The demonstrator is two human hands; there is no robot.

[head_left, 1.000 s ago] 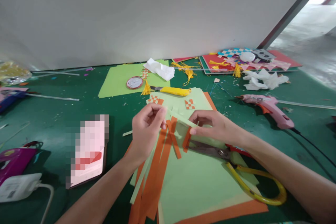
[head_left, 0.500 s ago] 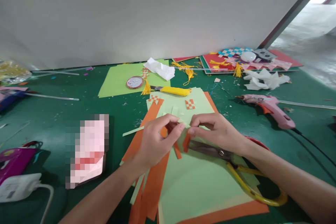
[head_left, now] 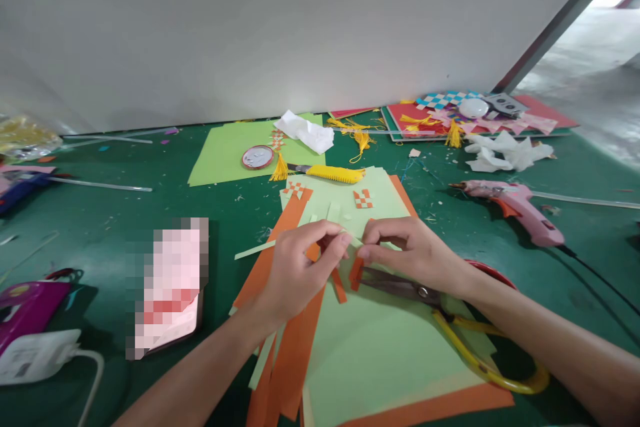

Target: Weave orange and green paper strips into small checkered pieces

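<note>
Between my two hands runs a narrow pale green paper strip [head_left: 353, 237]. My left hand [head_left: 307, 267] pinches its left end between thumb and forefinger. At its other end, the thumb and fingers of my right hand [head_left: 405, 245] close on it, with a folded orange paper strip [head_left: 357, 273] hanging just below. Under the hands lie pale green paper sheets [head_left: 380, 347] and long orange strips [head_left: 295, 373]. Scissors with yellow handles [head_left: 423, 292] rest on the sheets, partly beneath my right wrist. Small orange-and-green woven checks [head_left: 363, 198] lie beyond my fingers.
A yellow utility knife [head_left: 334, 173] lies behind the sheets, near a round red-rimmed tin [head_left: 258, 157] and crumpled tissue [head_left: 306, 132]. To the right is a pink glue gun [head_left: 520, 207]; at left, a phone [head_left: 173, 287] and a white charger [head_left: 40, 355]. A grey panel [head_left: 300, 27] stands behind.
Almost nothing differs. Both hands keep their pinch on the pale green strip, with only a very slight shift of the fingers.
</note>
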